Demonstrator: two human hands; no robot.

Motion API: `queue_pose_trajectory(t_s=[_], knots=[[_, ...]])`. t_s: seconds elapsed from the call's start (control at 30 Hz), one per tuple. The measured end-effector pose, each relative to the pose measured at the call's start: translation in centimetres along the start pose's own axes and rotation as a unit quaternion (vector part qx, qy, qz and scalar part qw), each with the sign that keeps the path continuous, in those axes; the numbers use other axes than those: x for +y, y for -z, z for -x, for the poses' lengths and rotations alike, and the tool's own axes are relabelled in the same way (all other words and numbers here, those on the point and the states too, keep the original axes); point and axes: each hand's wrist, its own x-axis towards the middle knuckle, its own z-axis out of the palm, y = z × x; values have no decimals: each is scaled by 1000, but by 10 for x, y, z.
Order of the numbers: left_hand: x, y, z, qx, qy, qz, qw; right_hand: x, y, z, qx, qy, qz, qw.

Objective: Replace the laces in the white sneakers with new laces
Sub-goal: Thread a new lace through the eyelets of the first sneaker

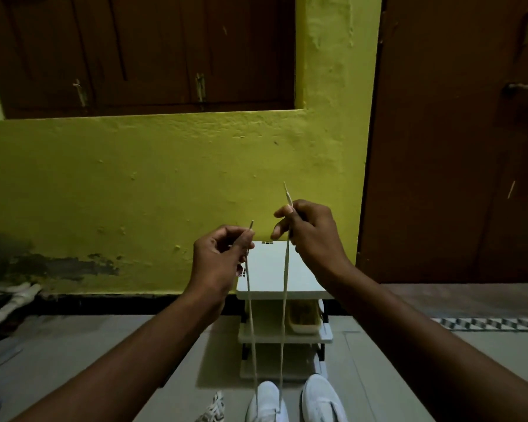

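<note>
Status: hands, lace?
Left hand pinches one end of thin white lace, right hand the other. Strands run down into white sneaker. Nothing crosses them.

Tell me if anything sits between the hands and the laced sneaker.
Nothing visible does. The left hand and right hand pinch the ends of the pale lace; its strands run free down to the white sneaker.
</note>
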Motion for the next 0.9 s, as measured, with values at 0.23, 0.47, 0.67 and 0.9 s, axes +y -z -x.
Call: queue_pose_trajectory(t_s=[0.23, 0.47, 0.67, 0.9], knots=[[4, 1, -4, -7, 12, 36, 999, -3, -4, -7, 2, 20, -17, 1000], [7, -1, -2, -5, 16, 32, 999, -10, -5, -3, 12, -5, -71, 997], [8, -2, -1, 4, 31, 25, 999, -13, -4, -1, 12, 24, -87, 996], [12, -3, -1, 31, 43, 38, 998, -13, -8, -4, 49, 12, -105, 993]])
